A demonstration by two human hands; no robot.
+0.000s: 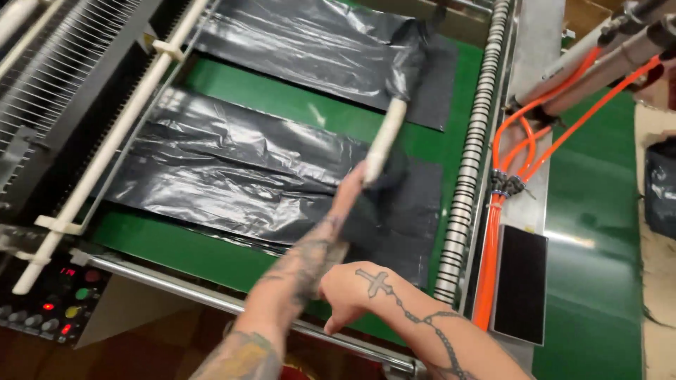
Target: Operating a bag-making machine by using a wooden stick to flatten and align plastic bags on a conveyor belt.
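Closest to the camera, the right hand [355, 285] hangs over the steel rail [211, 299] at the machine's near edge, fingers curled loosely into a half fist with nothing in them. Just past it the left hand [350, 186] stretches out across the green conveyor belt [296, 105], fingers wrapped tight around the lower end of a white stick [386, 139] (the fingertips themselves are hidden behind it). The stick angles up and away, and a wad of black plastic film [412, 60] is bunched around its far end, which reaches up to the farther sheet.

Under the left hand lies the near black bag sheet [232, 172], spread flat on the belt but wrinkled, its right end dark and smooth. Beyond it, separated by a strip of bare green belt, the far black bag sheet [310, 42] lies flat too, with the stick's tip at its right end. Judging by this, both sheets are laid out, and the smoothing or clearing at the far one looks to be in hand, not finished.

Off to the right run a ribbed roller [473, 148] and orange hoses [503, 162]; bottom left, a control panel [49, 309] glows red.
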